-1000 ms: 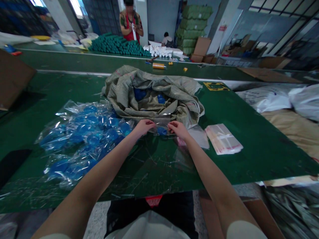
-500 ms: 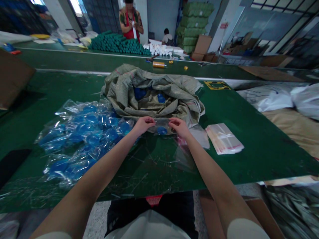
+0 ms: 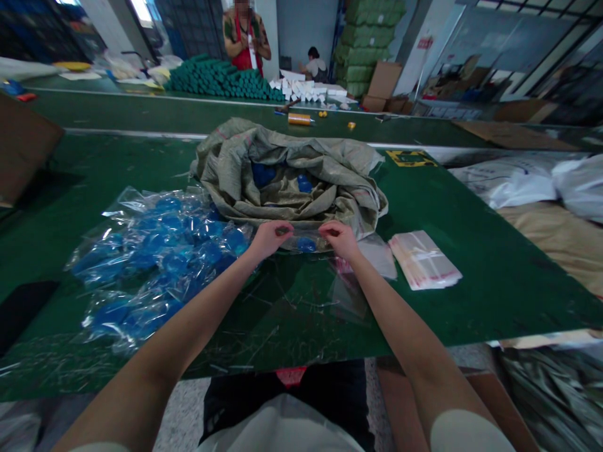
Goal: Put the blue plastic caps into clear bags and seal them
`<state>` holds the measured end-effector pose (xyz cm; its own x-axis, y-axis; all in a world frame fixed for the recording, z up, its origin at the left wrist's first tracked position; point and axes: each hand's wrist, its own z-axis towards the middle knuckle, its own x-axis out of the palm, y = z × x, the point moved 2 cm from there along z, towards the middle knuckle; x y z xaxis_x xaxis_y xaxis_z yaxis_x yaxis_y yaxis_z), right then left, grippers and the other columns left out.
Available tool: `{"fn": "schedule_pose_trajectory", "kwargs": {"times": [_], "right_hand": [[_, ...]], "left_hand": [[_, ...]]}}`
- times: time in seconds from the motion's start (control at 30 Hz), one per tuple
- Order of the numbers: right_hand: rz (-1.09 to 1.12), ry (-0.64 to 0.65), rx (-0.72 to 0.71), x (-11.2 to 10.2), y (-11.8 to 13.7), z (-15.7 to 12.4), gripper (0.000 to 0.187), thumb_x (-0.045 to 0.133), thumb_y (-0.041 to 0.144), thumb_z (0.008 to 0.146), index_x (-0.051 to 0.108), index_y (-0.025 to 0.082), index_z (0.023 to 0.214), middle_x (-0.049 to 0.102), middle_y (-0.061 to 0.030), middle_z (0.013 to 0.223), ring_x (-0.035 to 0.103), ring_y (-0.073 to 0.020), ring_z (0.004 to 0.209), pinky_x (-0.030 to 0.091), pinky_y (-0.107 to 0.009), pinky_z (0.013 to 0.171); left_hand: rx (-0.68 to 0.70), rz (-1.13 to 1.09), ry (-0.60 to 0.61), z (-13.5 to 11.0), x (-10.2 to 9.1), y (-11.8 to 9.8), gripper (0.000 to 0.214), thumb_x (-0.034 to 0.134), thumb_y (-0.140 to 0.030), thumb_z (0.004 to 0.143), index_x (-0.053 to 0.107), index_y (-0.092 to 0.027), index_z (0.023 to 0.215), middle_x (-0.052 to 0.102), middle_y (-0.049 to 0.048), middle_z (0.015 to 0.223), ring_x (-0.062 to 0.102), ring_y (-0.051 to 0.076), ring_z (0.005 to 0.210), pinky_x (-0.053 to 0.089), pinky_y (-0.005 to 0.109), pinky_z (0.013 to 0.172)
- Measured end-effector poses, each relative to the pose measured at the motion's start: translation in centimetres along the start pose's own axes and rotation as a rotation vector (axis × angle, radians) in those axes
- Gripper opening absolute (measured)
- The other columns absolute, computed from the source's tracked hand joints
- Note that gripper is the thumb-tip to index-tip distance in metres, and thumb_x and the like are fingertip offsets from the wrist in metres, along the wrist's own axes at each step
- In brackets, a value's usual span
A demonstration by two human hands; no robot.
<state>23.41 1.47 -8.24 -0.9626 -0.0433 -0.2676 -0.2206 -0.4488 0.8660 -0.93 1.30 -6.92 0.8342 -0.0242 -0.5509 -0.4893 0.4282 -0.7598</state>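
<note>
Two green-topped workbenches [image 3: 452, 320] cross the view, and clock directions here are taken from the hands. Beyond the far bench at 12 o'clock stands a person in a red apron [image 3: 245, 59], beside a long heap of dark green rolls [image 3: 217, 78]. On the near bench, a crumpled grey-green woven sack [image 3: 287, 150] lies open at 12 o'clock with blue pieces [image 3: 262, 174] inside. A mound of clear bags filled with blue items [image 3: 160, 251] spreads at 9 o'clock, and a bundle of flat clear bags with red edges [image 3: 424, 260] lies at 3 o'clock.

Little has changed over the last second: both hands stay at the sack's near fold. The left hand [image 3: 269, 240] and right hand [image 3: 340, 240] are each pinched almost closed on opposite sides of a clear bag [image 3: 294, 242], with a single blue piece [image 3: 306, 245] inside it between them.
</note>
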Motion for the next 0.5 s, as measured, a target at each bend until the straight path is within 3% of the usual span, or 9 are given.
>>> {"fn": "schedule_pose_trajectory", "kwargs": {"times": [0.17, 0.33, 0.5], "right_hand": [[0.002, -0.002, 0.019, 0.0, -0.4, -0.2, 0.014, 0.061, 0.018, 0.075, 0.074, 0.020, 0.078, 0.068, -0.0064, 0.092, 0.062, -0.0152, 0.072, 0.051, -0.026, 0.052], [-0.050, 0.002, -0.015, -0.3, -0.9, -0.4, 0.016, 0.060, 0.016, 0.076, 0.075, 0.022, 0.079, 0.069, -0.0054, 0.092, 0.064, -0.0165, 0.081, 0.056, -0.029, 0.065], [-0.085, 0.010, -0.063, -0.3, -1.1, -0.6, 0.016, 0.060, 0.017, 0.079, 0.075, 0.023, 0.079, 0.069, -0.0052, 0.094, 0.065, -0.0178, 0.088, 0.056, -0.033, 0.075]], "left_hand": [[0.072, -0.013, -0.038, -0.4, -0.4, -0.7, 0.013, 0.067, -0.026, 0.080, 0.073, -0.018, 0.088, 0.070, 0.0040, 0.093, 0.064, 0.016, 0.083, 0.050, 0.027, 0.072], [0.118, 0.092, -0.014, -0.6, -0.5, -1.0, 0.010, 0.065, -0.024, 0.081, 0.073, -0.018, 0.082, 0.067, 0.0032, 0.087, 0.055, 0.012, 0.064, 0.047, 0.026, 0.065], [0.189, 0.189, 0.019, -0.8, -0.3, -0.9, 0.010, 0.063, -0.020, 0.083, 0.073, -0.018, 0.083, 0.066, 0.0040, 0.089, 0.060, 0.014, 0.074, 0.050, 0.028, 0.074]]}}
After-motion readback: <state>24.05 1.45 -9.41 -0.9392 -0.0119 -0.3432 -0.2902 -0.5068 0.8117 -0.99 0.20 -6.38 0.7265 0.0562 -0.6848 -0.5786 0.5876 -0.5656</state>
